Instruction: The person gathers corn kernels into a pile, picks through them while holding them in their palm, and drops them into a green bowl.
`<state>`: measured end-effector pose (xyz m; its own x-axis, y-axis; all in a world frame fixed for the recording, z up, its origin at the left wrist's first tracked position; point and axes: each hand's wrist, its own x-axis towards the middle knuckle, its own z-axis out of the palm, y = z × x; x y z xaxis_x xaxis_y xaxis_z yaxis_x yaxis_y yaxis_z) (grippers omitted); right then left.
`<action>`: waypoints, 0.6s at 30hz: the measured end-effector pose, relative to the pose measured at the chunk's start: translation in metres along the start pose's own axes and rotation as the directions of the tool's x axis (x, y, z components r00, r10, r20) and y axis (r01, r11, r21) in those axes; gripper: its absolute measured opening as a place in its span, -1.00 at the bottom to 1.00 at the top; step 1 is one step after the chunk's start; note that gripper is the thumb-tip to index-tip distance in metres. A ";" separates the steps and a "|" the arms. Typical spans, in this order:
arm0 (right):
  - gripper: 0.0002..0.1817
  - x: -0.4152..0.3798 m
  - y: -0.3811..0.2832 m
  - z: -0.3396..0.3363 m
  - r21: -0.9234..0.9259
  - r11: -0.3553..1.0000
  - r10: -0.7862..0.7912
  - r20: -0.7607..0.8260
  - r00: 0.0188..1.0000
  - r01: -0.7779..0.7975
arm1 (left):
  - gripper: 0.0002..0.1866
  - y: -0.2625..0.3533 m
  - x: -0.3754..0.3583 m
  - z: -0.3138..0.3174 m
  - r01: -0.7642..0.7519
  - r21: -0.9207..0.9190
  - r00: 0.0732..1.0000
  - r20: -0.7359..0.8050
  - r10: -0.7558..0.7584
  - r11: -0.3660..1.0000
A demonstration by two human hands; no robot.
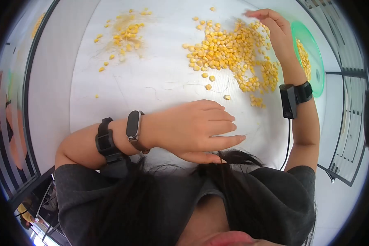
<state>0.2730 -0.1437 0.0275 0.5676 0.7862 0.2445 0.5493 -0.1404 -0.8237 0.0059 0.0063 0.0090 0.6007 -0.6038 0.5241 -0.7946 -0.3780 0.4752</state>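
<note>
A broad spread of loose yellow corn kernels [229, 51] lies on the white tabletop. At its upper right edge is my right hand [272, 24], fingers reaching left over the kernels; the fingertips are smeared by motion and nothing shows in them. Close to my chest, my left hand [197, 129] is held palm down with its fingers apart, below the kernels and holding nothing. A smaller heap of kernels mixed with corn silk [129, 35] sits at the upper left.
Beside my right forearm stands a green translucent bowl [317, 53] with kernels inside. A black device [289, 100] is strapped on my right wrist, its cable running down. Dark hair [238, 158] hangs near my left fingertips. Dark-framed partitions [33, 53] border both sides.
</note>
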 end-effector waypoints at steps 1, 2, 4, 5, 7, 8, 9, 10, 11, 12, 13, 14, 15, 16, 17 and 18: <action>-0.69 -0.002 0.006 -0.002 -0.146 0.989 0.000 -0.147 0.989 -0.022 | -0.48 0.000 0.000 0.000 -0.003 -0.003 1.000 0.001 0.003 1.000; -0.69 -0.005 0.017 -0.003 -0.149 0.988 0.003 -0.149 0.989 -0.025 | -0.48 0.000 0.000 0.001 -0.002 0.003 1.000 -0.001 0.002 1.000; -0.52 -0.012 0.049 -0.002 -0.547 0.837 -0.177 -0.279 0.944 -0.004 | -0.49 0.001 0.000 0.000 0.000 0.009 1.000 -0.003 0.000 1.000; -0.52 -0.017 0.065 -0.007 -0.548 0.837 -0.175 -0.278 0.944 -0.006 | -0.49 0.000 0.000 0.000 -0.001 0.011 1.000 -0.002 0.001 1.000; -0.34 -0.023 0.074 -0.011 -0.750 0.645 -0.067 -0.251 0.966 -0.150 | -0.49 0.000 0.000 0.001 0.001 0.013 1.000 0.004 -0.001 1.000; -0.26 -0.026 0.077 -0.008 -0.651 0.705 0.021 -0.376 0.927 -0.280 | -0.49 0.000 0.000 0.000 0.003 0.012 1.000 0.010 -0.003 1.000; -0.26 -0.026 0.075 -0.006 -0.575 0.759 0.052 -0.414 0.909 -0.305 | -0.49 0.000 0.000 0.001 0.001 0.009 1.000 -0.002 -0.001 1.000; -0.26 -0.026 0.074 -0.005 -0.493 0.807 0.085 -0.450 0.889 -0.327 | -0.49 0.000 0.000 0.001 0.001 0.009 1.000 -0.002 -0.001 1.000; -0.26 -0.025 0.070 -0.003 -0.492 0.807 0.087 -0.450 0.889 -0.328 | -0.49 0.000 0.000 0.001 0.000 0.009 1.000 0.002 -0.001 1.000; -0.29 -0.024 0.063 -0.002 -0.385 0.862 0.156 -0.417 0.896 -0.329 | -0.49 0.000 0.000 0.001 -0.001 0.008 1.000 0.008 0.001 1.000; -0.33 -0.024 0.059 -0.001 -0.274 0.903 0.217 -0.375 0.901 -0.331 | -0.49 0.000 0.000 0.001 -0.003 0.007 1.000 0.008 0.002 1.000; -0.33 -0.023 0.060 -0.001 -0.275 0.902 0.218 -0.374 0.901 -0.332 | -0.48 0.000 0.000 0.001 -0.002 0.013 1.000 0.006 0.002 1.000; -0.43 -0.020 0.062 -0.001 -0.180 0.956 0.161 -0.346 0.924 -0.233 | -0.48 0.000 0.000 0.001 -0.002 0.021 1.000 0.005 0.002 1.000; -0.52 -0.019 0.064 -0.002 -0.082 0.988 0.099 -0.325 0.941 -0.133 | -0.48 -0.002 0.001 0.002 -0.004 0.019 1.000 0.003 0.004 1.000; -0.52 -0.019 0.058 -0.006 -0.082 0.988 0.100 -0.325 0.940 -0.133 | -0.48 -0.002 0.001 0.002 0.000 0.015 1.000 0.011 0.000 1.000; -0.62 -0.020 0.044 -0.011 -0.045 0.991 0.114 -0.186 0.976 -0.125 | -0.49 -0.001 0.001 0.001 0.005 0.010 1.000 0.019 -0.005 1.000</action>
<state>0.2924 -0.1722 -0.0076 0.7307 0.6393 0.2397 0.5015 -0.2643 -0.8238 0.0074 0.0054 0.0078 0.6028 -0.6149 0.5085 -0.7926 -0.3879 0.4704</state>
